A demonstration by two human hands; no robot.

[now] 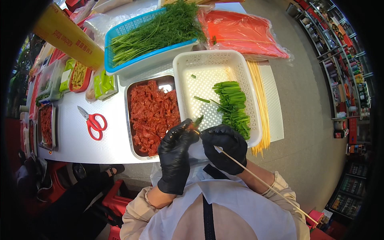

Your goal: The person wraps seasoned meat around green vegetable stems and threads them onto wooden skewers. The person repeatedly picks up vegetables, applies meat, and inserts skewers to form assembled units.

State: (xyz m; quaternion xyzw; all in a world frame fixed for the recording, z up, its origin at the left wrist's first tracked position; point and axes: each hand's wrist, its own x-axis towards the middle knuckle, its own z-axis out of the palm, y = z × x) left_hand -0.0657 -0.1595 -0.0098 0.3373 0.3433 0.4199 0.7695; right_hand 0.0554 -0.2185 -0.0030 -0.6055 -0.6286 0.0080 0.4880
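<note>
My left hand (177,147), in a black glove, pinches a small piece of meat with a green stalk piece (198,120) at the tip of a skewer. Closed around that long bamboo skewer (264,183) is my right hand (225,147), gloved the same way; the stick's far end runs back past my right forearm. Both hands are over the near edge of a white plastic basket (178,75). Cut green stalks (232,105) are bundled along its right side. Left of it, a steel tray (129,120) holds sliced raw red meat (153,117).
Red-handled scissors (95,123) lie on the white table (75,153). Bamboo skewers (260,105) line the basket's right side. Behind are a blue-rimmed basket (150,60) of dill-like herbs (162,33) and a red plastic-wrapped pack (240,30). A yellow box (69,39) leans back left. Someone's leg (81,192) is at left.
</note>
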